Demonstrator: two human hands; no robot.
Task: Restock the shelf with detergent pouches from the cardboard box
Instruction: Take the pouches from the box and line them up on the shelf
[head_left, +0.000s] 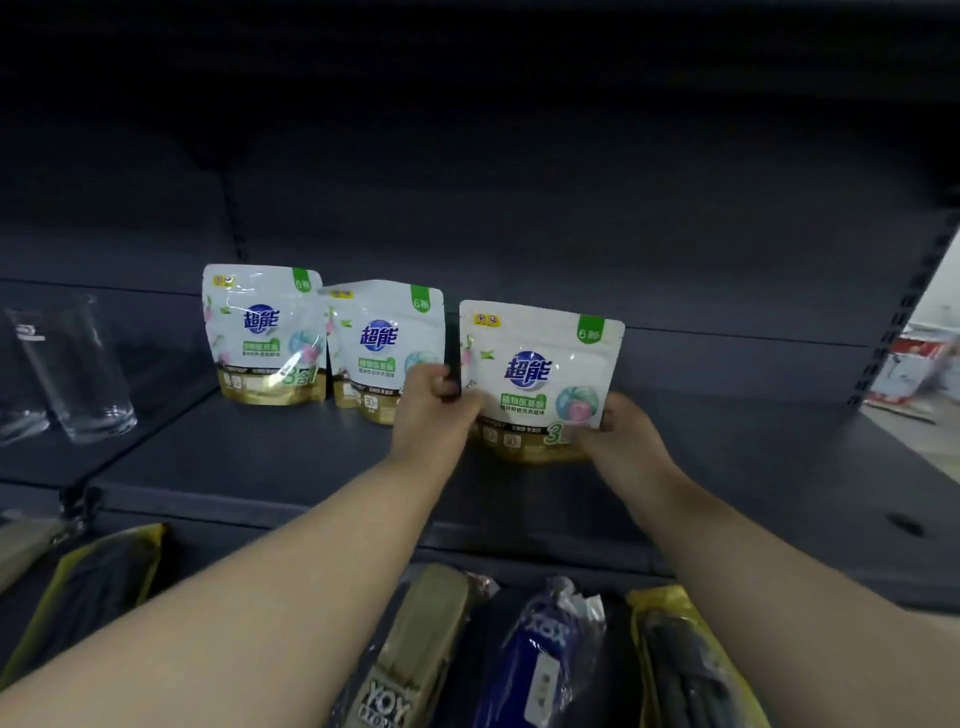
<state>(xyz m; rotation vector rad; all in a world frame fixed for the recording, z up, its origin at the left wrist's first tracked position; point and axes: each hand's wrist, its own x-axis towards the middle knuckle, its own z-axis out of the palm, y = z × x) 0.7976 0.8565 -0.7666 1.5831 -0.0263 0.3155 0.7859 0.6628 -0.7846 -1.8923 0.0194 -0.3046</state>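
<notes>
Nearest, at 6 o'clock on the lower shelf, lie packaged goods: a tan packet printed "YOY" (410, 654), a dark blue wrapped packet (535, 660), and yellow-edged dark packs at 5 o'clock (685, 670) and 8 o'clock (88, 587). Two bare forearms reach over them onto the dark grey metal shelf (270, 457). The left hand (434, 410) curls round the left edge of a white-and-gold detergent pouch with blue lettering (540, 374), and the right hand (621, 431) pinches its lower right corner; the pouch stands upright near the shelf's middle, its base seemingly just touching the board, though the hands hide that. Beyond, at 10 o'clock, two matching pouches stand side by side, the second pouch (387, 343) just overlapping the leftmost pouch (265, 332). At 9 o'clock stands a clear drinking glass (78, 369). At 3 o'clock, past the upright, sit blurred red-and-white goods (919, 369).
</notes>
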